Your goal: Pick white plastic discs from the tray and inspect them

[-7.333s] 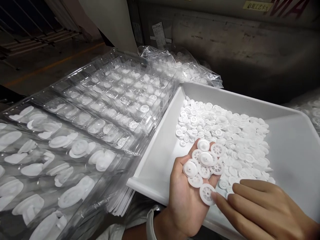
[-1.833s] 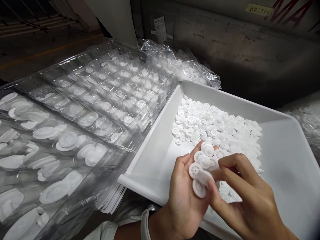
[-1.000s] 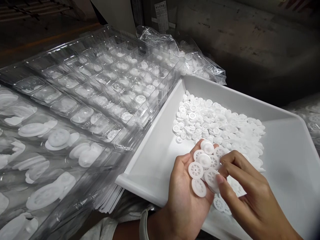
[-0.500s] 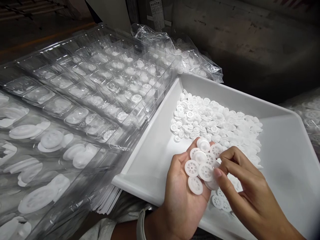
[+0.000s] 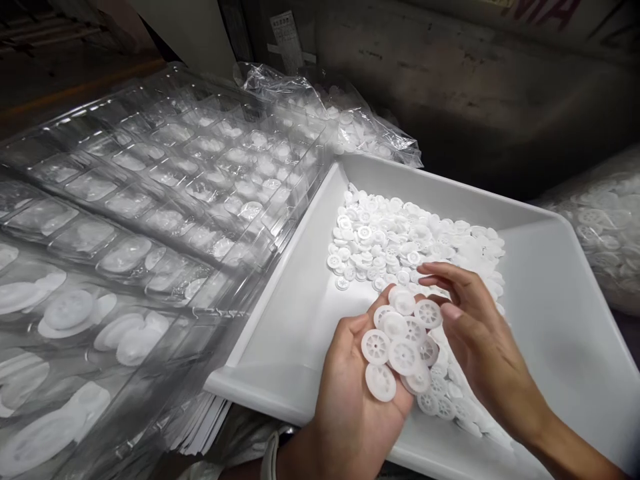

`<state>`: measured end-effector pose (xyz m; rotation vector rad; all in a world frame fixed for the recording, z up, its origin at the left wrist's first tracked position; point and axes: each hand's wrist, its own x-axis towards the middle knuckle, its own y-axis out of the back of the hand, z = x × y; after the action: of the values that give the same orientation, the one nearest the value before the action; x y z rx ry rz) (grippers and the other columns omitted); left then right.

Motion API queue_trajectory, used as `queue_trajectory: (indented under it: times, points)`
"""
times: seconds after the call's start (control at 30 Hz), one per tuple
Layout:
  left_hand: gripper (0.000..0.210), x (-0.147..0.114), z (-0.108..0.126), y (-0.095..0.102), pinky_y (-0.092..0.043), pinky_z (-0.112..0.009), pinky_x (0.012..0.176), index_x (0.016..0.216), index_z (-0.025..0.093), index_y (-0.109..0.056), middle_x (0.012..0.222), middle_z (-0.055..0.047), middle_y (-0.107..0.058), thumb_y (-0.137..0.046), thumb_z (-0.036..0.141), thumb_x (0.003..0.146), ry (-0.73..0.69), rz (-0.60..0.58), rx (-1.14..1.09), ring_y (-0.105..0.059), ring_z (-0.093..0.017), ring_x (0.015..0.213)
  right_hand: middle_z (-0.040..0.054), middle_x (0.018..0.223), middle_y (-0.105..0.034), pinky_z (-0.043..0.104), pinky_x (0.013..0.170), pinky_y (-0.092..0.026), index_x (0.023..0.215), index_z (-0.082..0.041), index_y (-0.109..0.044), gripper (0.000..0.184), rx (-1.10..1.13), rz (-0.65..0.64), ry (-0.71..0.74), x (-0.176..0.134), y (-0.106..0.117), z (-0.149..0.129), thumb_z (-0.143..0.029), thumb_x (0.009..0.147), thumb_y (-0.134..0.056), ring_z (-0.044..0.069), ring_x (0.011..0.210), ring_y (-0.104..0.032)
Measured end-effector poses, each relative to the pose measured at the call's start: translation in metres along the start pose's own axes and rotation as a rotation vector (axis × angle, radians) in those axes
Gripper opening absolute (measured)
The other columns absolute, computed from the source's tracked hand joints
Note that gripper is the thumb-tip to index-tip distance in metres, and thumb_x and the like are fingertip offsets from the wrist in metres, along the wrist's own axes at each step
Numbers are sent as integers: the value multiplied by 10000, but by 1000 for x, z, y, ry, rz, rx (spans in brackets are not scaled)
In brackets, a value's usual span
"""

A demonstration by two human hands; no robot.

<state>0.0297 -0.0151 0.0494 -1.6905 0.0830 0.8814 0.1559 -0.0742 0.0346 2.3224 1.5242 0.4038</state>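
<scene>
Several white plastic gears (image 5: 404,357) lie heaped in the upturned, cupped palm of my left hand (image 5: 357,400). They are round and spoked, and some overlap. My right hand (image 5: 480,340) is just to the right of the heap, its fingers apart and curved toward the gears. I see nothing held between its fingers; whether a fingertip touches the outermost gear is unclear. Beneath both hands is a light grey tray (image 5: 295,347), where a large pile of small white gears (image 5: 400,233) spreads from the far left side down to behind my right hand.
Stacked clear plastic blister trays (image 5: 165,193) stand on the left, with white gears in their pockets. Behind them sits a clear bag (image 5: 360,127) of white parts. Another filled bag (image 5: 605,220) is at the far right. Paper sheets (image 5: 200,420) stick out below the blister trays.
My right hand has loosened from a pinch at the heap's right edge and moved slightly up, its fingers now more spread. The gears remain in my left palm. The view has shifted somewhat.
</scene>
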Motion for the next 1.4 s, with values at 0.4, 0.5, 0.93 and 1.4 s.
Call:
queue_trajectory:
  times: [0.4,0.5,0.93,1.4]
  points:
    - [266,-1,-2,-3,-477,-330,820,836,164,-643,888,-56,-671,-382,211,861,137,8,130,-623,-189,919,6,1005,-596,320,811,-449,971,-240,-618,147,-199,-452,165,18,9,-14,-207,829,-596,160,953,-535]
    - [257,0,-3,-2,-473,-321,847,823,127,-633,923,-86,-669,-391,200,870,106,19,170,-613,-171,939,-5,912,-605,296,753,-451,892,-217,-611,104,-202,-421,151,20,6,-14,-154,837,-549,142,871,-549]
    - [181,-7,6,4,-517,-298,792,910,144,-627,975,-80,-663,-480,120,809,-95,125,235,-611,-138,893,22,860,-595,277,711,-418,898,-167,-578,114,-262,-338,258,22,-18,-18,-174,883,-466,146,818,-516]
    - [306,-26,37,8,-542,-419,839,1071,131,-578,984,-100,-685,-409,87,820,-268,202,284,-622,-232,1003,6,847,-609,319,682,-496,898,-142,-595,164,-135,-360,238,49,-67,-19,-300,872,-560,136,746,-591]
